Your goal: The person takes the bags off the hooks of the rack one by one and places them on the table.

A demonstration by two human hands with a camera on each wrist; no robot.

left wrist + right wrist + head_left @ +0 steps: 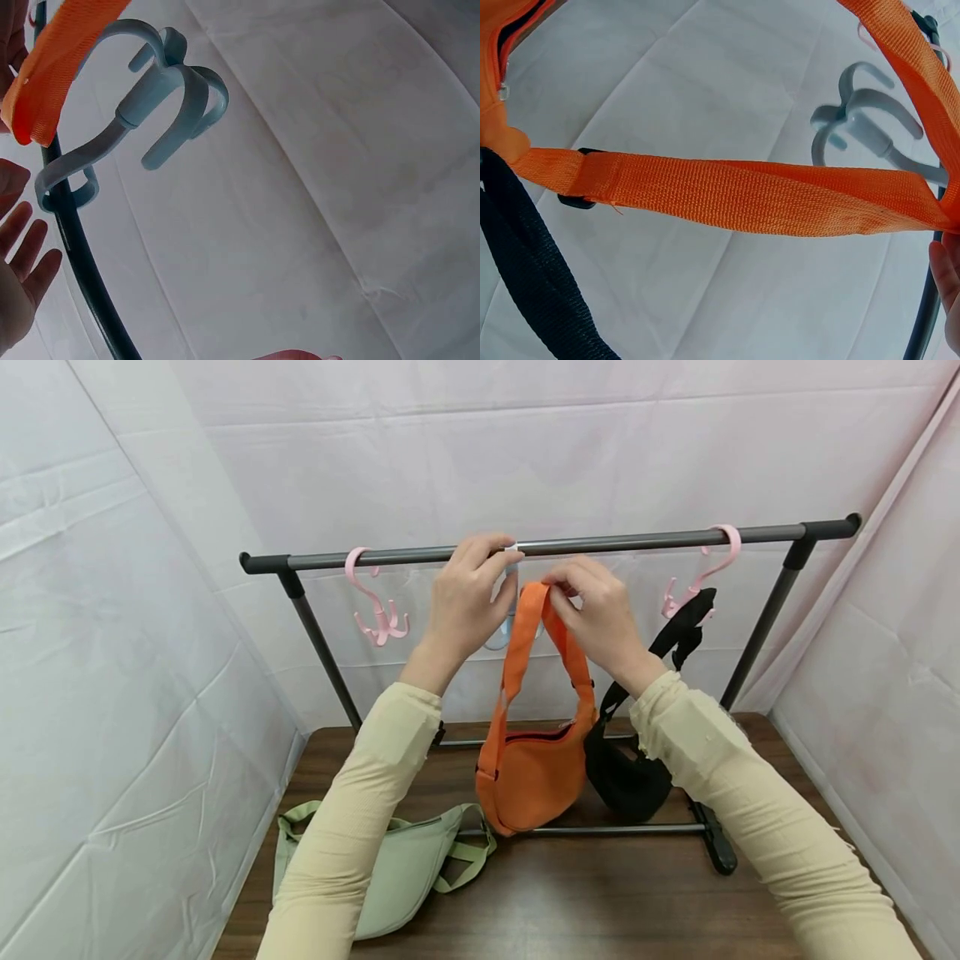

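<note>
My right hand point(595, 608) pinches the top of an orange strap point(765, 195), and the orange shoulder bag point(542, 781) hangs beneath it. Behind the strap, a light-blue four-way hook point(154, 94) hangs from the rack's dark bar point(90, 289). My left hand point(472, 597) is raised at the bar, fingertips around the height of the blue hook's top. Its fingers point(45, 262) look spread and loose in the left wrist view, beside the hook's curved end. The strap's loop is in front of the blue hook and partly hides it in the head view.
A pink hook point(382, 625) hangs at the bar's left. From the right pink hook point(727, 547) a black bag point(626, 777) hangs close to the orange one. A pale green bag point(408, 868) lies on the wooden table point(600, 893), partly behind my left forearm. White cloth walls surround the rack.
</note>
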